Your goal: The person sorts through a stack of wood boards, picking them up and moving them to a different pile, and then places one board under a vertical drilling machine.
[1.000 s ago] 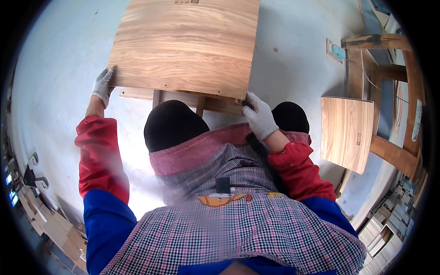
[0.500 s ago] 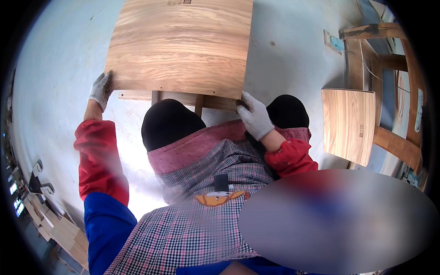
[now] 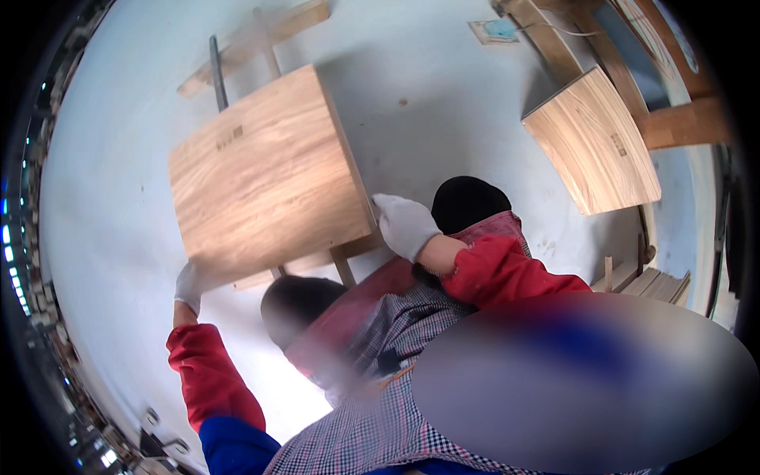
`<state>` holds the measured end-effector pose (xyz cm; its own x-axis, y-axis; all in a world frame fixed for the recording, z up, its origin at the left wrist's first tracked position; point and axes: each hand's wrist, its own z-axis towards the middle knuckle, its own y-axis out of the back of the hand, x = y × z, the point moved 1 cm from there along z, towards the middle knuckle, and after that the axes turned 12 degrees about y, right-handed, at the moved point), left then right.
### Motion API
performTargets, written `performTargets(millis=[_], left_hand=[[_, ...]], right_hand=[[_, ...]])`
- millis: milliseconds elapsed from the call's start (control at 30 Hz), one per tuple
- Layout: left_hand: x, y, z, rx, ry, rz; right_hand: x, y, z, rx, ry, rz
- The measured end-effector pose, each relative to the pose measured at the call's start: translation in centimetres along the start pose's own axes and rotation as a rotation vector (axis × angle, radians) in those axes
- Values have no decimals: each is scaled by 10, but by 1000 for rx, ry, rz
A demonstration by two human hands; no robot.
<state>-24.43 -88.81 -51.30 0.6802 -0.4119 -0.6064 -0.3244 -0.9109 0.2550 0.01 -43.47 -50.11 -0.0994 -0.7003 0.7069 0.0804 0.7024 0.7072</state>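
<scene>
A square light-brown wood-grain panel [image 3: 265,178] lies in front of me, turned at a slant, with a small dark printed mark near its far edge. Wooden legs and bars show under its near edge, and a wooden crossbar [image 3: 297,25] with a dark upright [image 3: 218,73] sticks out past its far side. My left hand [image 3: 188,286], in a white glove, is closed at the near left corner; its fingers are blurred and partly hidden. On the right edge, near the other corner, my gloved right hand [image 3: 405,226] holds the panel with bent fingers.
Another wood-grain panel [image 3: 595,146] stands to the right against a brown wooden frame [image 3: 685,124]. A wall or floor plate with a light-blue cover [image 3: 499,32] and a cable is beyond it. Stacked boards [image 3: 655,285] lie at the lower right. My black-covered knees are close to the panel.
The panel has turned at a slant and appears smaller, and the crossbar beyond its far edge has come into view. My whole view has swung round. Both hands stay at the panel's edges.
</scene>
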Motion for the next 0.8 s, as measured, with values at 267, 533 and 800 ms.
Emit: performTargets(millis=[267, 533, 800], left_hand=[[-64, -2, 64, -199, 104, 103], [-75, -36, 40, -4, 88, 37], [-79, -42, 52, 68, 179, -64]], right_hand=[[-10, -11, 100, -241, 16, 536], [-6, -37, 100, -351, -46, 407], [-10, -41, 101, -413, -37, 394]])
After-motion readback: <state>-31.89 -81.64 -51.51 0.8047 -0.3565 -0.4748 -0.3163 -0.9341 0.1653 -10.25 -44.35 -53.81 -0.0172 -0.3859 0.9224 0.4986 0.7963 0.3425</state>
